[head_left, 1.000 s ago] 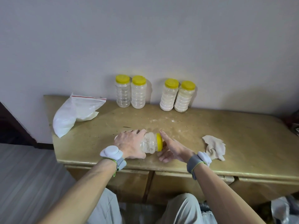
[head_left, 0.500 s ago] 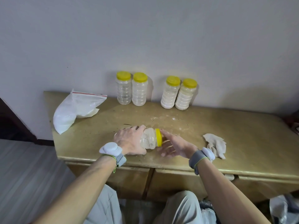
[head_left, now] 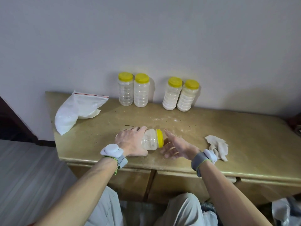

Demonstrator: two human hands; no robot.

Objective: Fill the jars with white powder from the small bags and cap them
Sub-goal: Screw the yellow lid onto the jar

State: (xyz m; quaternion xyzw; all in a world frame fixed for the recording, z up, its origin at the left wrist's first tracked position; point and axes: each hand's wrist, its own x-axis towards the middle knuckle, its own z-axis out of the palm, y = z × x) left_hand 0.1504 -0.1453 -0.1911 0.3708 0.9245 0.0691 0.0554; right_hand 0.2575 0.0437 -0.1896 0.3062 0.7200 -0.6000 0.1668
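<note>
Clear plastic jar (head_left: 150, 139) lies sideways on the bench (head_left: 244, 136), gripped by the left hand (head_left: 132, 142); right hand (head_left: 177, 146), fingers spread, beside its yellow lid (head_left: 160, 140).

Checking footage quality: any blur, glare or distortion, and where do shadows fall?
Head view: soft light, no harsh glare; standing jars cast faint shadows rightward onto the wall; table edge bows from wide-angle distortion; left hand and right hand look sharp.
</note>
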